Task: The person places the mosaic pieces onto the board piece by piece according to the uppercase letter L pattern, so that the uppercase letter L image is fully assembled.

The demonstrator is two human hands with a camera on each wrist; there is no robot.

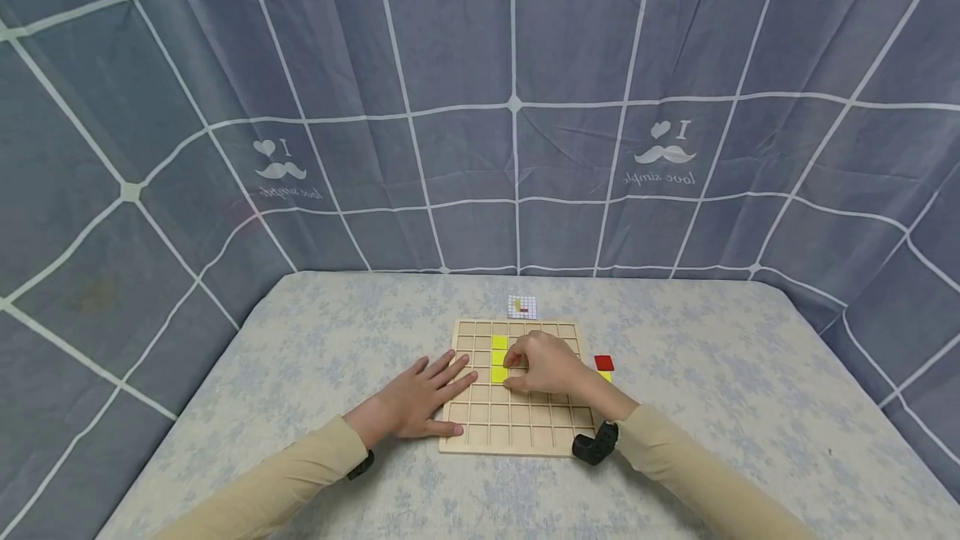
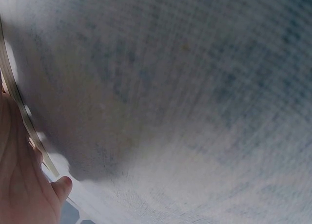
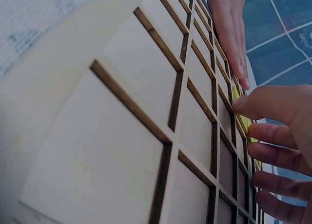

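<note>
Two tan sleeves point(image 1: 277, 473) came nearest in the head view, each with one black wrist device point(image 1: 595, 444) by its cuff. One wooden grid board point(image 1: 517, 438) lay on the table point(image 1: 247, 390), and three yellow tiles point(image 1: 499, 343) sat in its compartments, one per square, in a near-to-far column. The left hand point(image 1: 418, 398) rested on the board's left side, fingers straight and spread. Just right of the column, the right hand point(image 1: 551, 365) had thumb and forefinger bent; whether they pinched a tile could not be told. Right of the board lay one red tile point(image 1: 603, 362) and, just nearer, one partly hidden yellow piece point(image 1: 606, 376). One printed card point(image 1: 522, 307) lay beyond the far edge.

From the left wrist, the left hand showed beside the board's edge.

From the right wrist, nearer compartments showed bare wood; yellow appeared beside the right thumb.
</note>
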